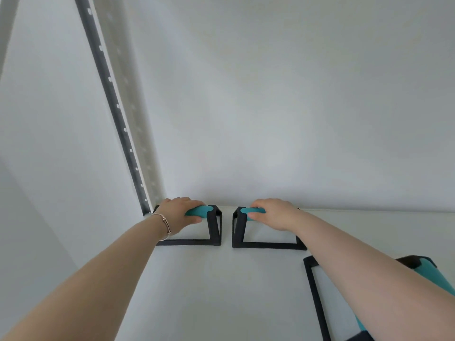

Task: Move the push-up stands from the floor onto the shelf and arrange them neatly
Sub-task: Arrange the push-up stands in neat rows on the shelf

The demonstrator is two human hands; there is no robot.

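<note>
Shelf (221, 286) bears stands (214, 227) held by left hand (176, 214) and right hand (274, 214)

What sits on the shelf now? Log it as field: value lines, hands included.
surface: white shelf board
left hand: grips left black-framed teal-handled push-up stand
right hand: grips right black-framed teal-handled push-up stand
spacing: side by side, narrow gap, by back wall
third black-and-teal push-up stand: front right, partly behind right forearm
</note>
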